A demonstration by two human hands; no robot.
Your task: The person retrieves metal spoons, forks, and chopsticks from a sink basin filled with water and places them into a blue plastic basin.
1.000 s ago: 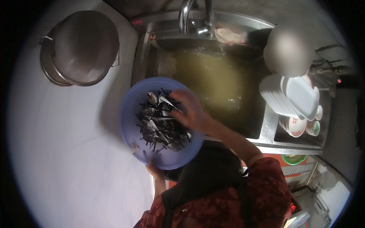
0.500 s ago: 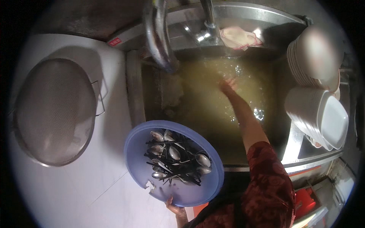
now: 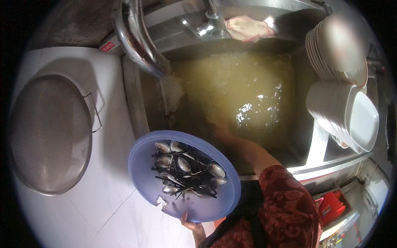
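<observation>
Blue plastic forms the round, wide-rimmed basin [image 3: 142, 175], which sits tilted at the near left corner of the stainless-steel sink [image 3: 133, 97], overlapping the edge of the white table [image 3: 111, 177]. Left hand [image 3: 192, 224]: grasping the basin's near rim, just beside a broken notch; the fingers beneath are hidden. Right hand [image 3: 222, 129]: lowered into cloudy yellowish water [image 3: 244, 74]; its grip cannot be determined. The basin lies to the left of and nearer the body than the right hand, touching the left hand; being round, it has no long axis. Basin contents: shiny metal spoons [image 3: 184, 164] and thin black sticks [image 3: 198, 178], crossed in several directions. Sink contents: the water; other items below the surface cannot be made out. A grey metal mesh strainer [image 3: 53, 132] rests on the table at left; stacked white rectangular dishes [image 3: 363, 120] stand to the sink's right.
</observation>
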